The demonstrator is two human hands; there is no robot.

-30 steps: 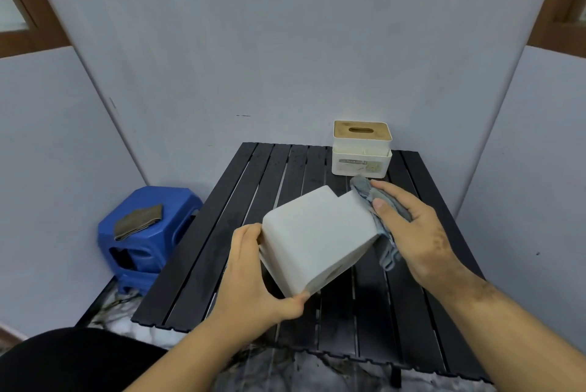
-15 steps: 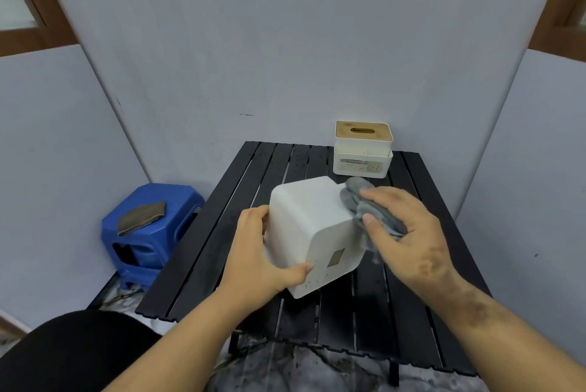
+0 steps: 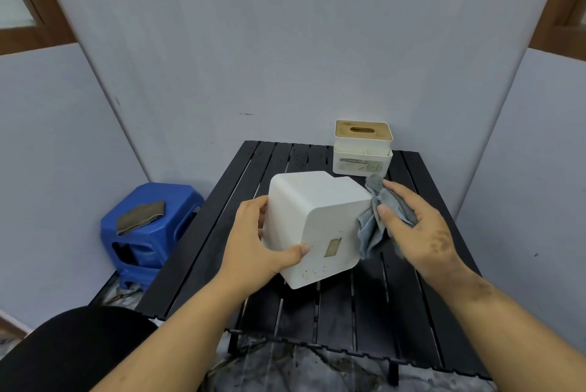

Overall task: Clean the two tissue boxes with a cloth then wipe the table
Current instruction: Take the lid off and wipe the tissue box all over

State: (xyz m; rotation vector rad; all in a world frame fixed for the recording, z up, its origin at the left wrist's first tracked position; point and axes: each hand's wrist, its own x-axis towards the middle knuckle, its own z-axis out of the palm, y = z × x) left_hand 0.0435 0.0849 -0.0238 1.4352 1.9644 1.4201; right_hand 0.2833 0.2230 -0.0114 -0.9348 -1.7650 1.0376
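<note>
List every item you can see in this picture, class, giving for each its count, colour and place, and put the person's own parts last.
Plain tissue box: 1, white, held tilted above the middle of the table.
Lidded tissue box: 1, white with a tan slotted lid, far right corner of the table.
Cloth: 1, grey, pressed against the right side of the plain tissue box.
Table: 1, black slats, centre.
Stool: 1, blue, on the floor left of the table.
Folded cloth: 1, brownish, on top of the stool.
Left hand: 1, gripping the plain tissue box.
Right hand: 1, holding the cloth.
</note>
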